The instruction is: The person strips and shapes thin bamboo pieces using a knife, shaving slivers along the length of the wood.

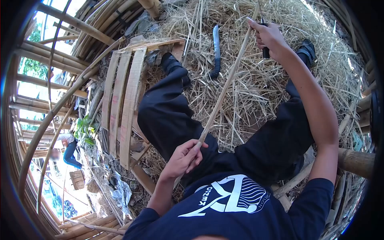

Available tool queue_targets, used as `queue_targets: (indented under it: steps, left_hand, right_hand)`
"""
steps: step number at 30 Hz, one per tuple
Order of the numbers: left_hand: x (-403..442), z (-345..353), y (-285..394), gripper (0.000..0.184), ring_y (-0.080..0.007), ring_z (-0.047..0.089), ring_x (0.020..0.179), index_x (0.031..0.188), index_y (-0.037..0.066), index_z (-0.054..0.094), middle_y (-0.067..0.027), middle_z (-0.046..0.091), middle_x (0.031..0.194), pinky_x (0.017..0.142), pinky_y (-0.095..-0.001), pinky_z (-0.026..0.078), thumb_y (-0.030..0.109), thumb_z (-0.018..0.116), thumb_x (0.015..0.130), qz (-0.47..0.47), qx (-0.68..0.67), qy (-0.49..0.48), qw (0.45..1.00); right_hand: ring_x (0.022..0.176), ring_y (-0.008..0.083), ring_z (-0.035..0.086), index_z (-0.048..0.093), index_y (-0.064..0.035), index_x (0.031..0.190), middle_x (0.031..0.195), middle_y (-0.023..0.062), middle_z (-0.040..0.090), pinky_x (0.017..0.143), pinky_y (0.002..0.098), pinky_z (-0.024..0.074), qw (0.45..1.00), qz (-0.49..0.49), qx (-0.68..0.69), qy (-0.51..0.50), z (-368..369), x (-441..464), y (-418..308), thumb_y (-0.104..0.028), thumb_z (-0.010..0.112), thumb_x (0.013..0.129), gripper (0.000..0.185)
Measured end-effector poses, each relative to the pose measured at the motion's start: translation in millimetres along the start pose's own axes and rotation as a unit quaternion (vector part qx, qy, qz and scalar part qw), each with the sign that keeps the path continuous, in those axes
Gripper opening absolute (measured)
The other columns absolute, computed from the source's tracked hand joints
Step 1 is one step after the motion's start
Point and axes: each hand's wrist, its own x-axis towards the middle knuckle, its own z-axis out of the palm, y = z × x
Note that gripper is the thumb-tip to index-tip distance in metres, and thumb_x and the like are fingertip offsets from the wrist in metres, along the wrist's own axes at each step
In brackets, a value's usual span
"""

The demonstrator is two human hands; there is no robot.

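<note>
Over loose straw (pixel 250 110), a long bamboo strip (pixel 224 94) slanted across.
Left hand (pixel 186 158) gripped its near part; right hand (pixel 273 40), beside its far stretch, closed round a black-handled knife (pixel 265 53); whether blade touched strip, could not tell.

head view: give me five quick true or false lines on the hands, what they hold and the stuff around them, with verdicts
1. The left hand grips a pale strip. True.
2. The right hand holds no tool. False: it holds a black-handled tool.
3. A knife with a dark handle lies on the straw. True.
4. The wooden slats are on the right side of the view. False: the wooden slats are on the left side.
5. The shirt is plain white. False: the shirt is dark blue with a white print.
</note>
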Motion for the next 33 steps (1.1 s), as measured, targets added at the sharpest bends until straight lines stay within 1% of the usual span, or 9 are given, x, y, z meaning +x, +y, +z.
queue_targets:
  steps: [9,12,15,17,19,21,23,26,33]
  left_hand:
    - [35.9,13.1,20.1,0.026,-0.0013,0.036,0.039,0.114,0.001,0.052,0.0019,0.045,0.060,0.037,-0.0160,0.029,0.021,0.042,0.101,0.074,0.026,0.061,0.995]
    - [55.9,8.1,34.0,0.025,-0.0005,0.033,0.042,0.115,0.002,0.052,0.0049,0.040,0.059,0.039,-0.0163,0.026,0.021,0.043,0.101,0.137,0.061,0.083,0.985]
    - [74.7,11.5,55.3,0.025,-0.0001,0.028,0.045,0.117,0.003,0.050,0.0077,0.034,0.059,0.041,-0.0172,0.024,0.021,0.043,0.101,0.178,0.056,0.099,0.977]
    - [84.1,11.2,67.4,0.022,0.0000,0.029,0.049,0.115,0.003,0.051,0.0079,0.035,0.060,0.044,-0.0180,0.024,0.019,0.045,0.100,0.152,0.008,0.097,0.984]
    - [93.8,7.0,72.8,0.023,0.0000,0.029,0.049,0.117,0.004,0.051,0.0079,0.035,0.061,0.045,-0.0176,0.024,0.019,0.045,0.101,0.153,0.003,0.080,0.985]
    - [104.3,5.7,77.8,0.025,0.0007,0.027,0.046,0.117,0.005,0.050,0.0087,0.032,0.059,0.041,-0.0169,0.023,0.023,0.043,0.101,0.171,0.028,0.091,0.981]
    - [110.8,5.8,80.4,0.025,0.0006,0.028,0.046,0.117,0.005,0.050,0.0084,0.033,0.059,0.042,-0.0167,0.022,0.024,0.044,0.101,0.186,0.034,0.091,0.978]
    - [118.5,3.8,83.0,0.022,-0.0005,0.030,0.053,0.117,0.004,0.051,0.0071,0.036,0.064,0.048,-0.0174,0.025,0.018,0.044,0.101,0.177,0.036,0.104,0.978]
    - [127.5,11.0,93.6,0.020,-0.0002,0.025,0.042,0.115,0.008,0.051,0.0069,0.034,0.061,0.038,-0.0175,0.020,0.019,0.041,0.102,0.177,0.027,0.085,0.980]
  right_hand:
    - [0.041,0.0066,0.036,0.052,-0.0082,0.067,0.050,-0.0043,0.039,0.039,0.0279,0.0306,0.987,-0.059,-0.152,0.006,5.9,-6.1,-0.6,-0.043,0.057,0.092,0.043]
    - [0.041,0.0068,0.039,0.055,-0.0058,0.064,0.050,-0.0023,0.045,0.040,0.0283,0.0318,0.902,-0.191,-0.386,-0.016,13.6,-22.7,3.8,-0.043,0.059,0.091,0.046]
    - [0.047,0.0203,0.051,0.063,0.0010,0.072,0.055,0.0088,0.055,0.051,0.0370,0.0422,0.870,-0.177,-0.433,-0.153,29.4,-56.9,-0.3,-0.039,0.063,0.088,0.043]
    - [0.049,0.0206,0.049,0.062,-0.0003,0.073,0.054,0.0094,0.053,0.050,0.0386,0.0371,0.854,-0.165,-0.444,-0.212,37.2,-70.1,2.2,-0.036,0.064,0.088,0.039]
    - [0.054,0.0308,0.056,0.064,-0.0010,0.074,0.060,0.0141,0.058,0.055,0.0428,0.0432,0.798,-0.271,-0.504,-0.188,40.3,-66.9,27.1,-0.034,0.065,0.085,0.035]
    - [0.062,0.0350,0.061,0.065,-0.0023,0.073,0.065,0.0162,0.062,0.062,0.0448,0.0482,0.786,-0.250,-0.539,-0.170,45.7,-69.5,34.2,-0.031,0.066,0.082,0.030]
    - [0.069,0.0342,0.065,0.066,-0.0009,0.071,0.069,0.0179,0.064,0.068,0.0450,0.0520,0.818,-0.150,-0.528,-0.173,51.1,-71.0,31.7,-0.026,0.062,0.080,0.028]
    - [0.070,0.0360,0.065,0.065,0.0021,0.068,0.068,0.0216,0.064,0.070,0.0443,0.0539,0.805,-0.173,-0.543,-0.163,56.0,-68.2,45.2,-0.021,0.061,0.076,0.025]
    - [0.063,0.0393,0.063,0.061,0.0028,0.058,0.062,0.0232,0.061,0.064,0.0452,0.0534,0.822,-0.195,-0.526,-0.100,59.6,-54.0,56.9,-0.016,0.061,0.071,0.023]
